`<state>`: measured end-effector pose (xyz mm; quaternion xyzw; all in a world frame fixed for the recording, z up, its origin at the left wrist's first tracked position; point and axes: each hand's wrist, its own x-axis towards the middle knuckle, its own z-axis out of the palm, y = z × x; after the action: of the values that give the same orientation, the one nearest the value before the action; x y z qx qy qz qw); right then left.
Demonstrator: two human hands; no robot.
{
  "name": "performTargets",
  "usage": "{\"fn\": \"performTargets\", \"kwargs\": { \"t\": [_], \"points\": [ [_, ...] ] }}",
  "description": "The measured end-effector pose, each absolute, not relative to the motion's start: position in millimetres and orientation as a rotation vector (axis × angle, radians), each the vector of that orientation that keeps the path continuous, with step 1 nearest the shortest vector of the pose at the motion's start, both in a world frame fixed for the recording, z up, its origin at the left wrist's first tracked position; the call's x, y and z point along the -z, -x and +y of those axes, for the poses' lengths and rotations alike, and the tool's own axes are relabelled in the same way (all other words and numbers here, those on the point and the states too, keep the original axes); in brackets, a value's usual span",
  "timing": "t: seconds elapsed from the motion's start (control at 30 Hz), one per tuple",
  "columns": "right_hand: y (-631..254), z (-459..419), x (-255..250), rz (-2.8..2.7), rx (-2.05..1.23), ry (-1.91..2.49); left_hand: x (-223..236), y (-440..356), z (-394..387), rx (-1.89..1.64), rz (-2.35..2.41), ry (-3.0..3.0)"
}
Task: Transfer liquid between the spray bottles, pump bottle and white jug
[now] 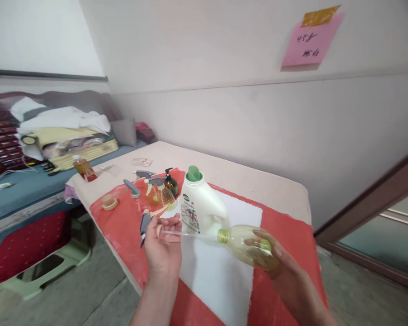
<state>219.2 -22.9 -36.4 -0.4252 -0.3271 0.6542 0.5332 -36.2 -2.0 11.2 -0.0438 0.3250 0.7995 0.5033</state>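
My left hand (pixel 165 240) is closed on a grey spray trigger head (pixel 144 227), palm up, with its clear dip tube (pixel 193 234) pointing right. The tube's far end reaches the open neck (pixel 223 236) of a yellow-tinted transparent bottle; whether it is inside I cannot tell. That spray bottle (pixel 242 244) lies sideways in my right hand (pixel 282 258), whose fingers wrap round its base. Just behind stands a large white detergent jug (pixel 207 203) with a green inner spout (pixel 193 174) and no cap on it.
Another spray bottle (pixel 165 195), a dark pump bottle (pixel 172 184), a loose trigger head (pixel 132 188) and a beige cap (pixel 109 202) stand on the red cloth (pixel 117 222). A white cloth (pixel 217 276) lies beneath my hands. An amber bottle (pixel 84 168) is at the left edge.
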Motion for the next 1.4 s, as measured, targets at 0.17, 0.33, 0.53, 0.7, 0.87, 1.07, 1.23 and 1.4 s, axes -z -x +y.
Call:
{"fn": "performTargets", "kwargs": {
  "t": [0.17, 0.33, 0.53, 0.7, 0.87, 1.07, 1.23, 1.4],
  "points": [
    [-218.2, -22.4, 43.0, -0.848, -1.574, 1.038, -6.6, 36.6, -0.4, -1.924, 0.789, 0.076],
    [-208.5, -23.5, 52.2, -0.915, -1.628, 0.965, -0.2, 27.5, -2.1, -1.883, 0.787, 0.044],
    [-185.8, -28.2, 61.1, -0.903, -1.685, 0.966, 2.6, 15.6, -7.9, -1.841, 0.812, -0.130],
    [-170.7, -34.3, 58.4, -0.894, -1.709, 0.938, 3.0, 9.0, -10.1, -1.814, 0.849, -0.188],
    [-161.9, -40.0, 50.4, -0.854, -1.626, 0.961, 5.4, 0.6, -12.6, -1.792, 0.896, -0.211],
    [-160.2, -41.7, 43.9, -0.859, -1.581, 0.949, 8.0, -4.1, -14.5, -1.780, 0.892, -0.246],
    [-159.8, -41.5, 41.2, -0.839, -1.579, 0.939, 8.6, -4.2, -13.1, -1.818, 0.941, -0.223],
    [-158.7, -40.7, 40.4, -0.851, -1.575, 0.932, 9.0, -5.2, -12.8, -1.918, 0.986, -0.273]
  ]
}}
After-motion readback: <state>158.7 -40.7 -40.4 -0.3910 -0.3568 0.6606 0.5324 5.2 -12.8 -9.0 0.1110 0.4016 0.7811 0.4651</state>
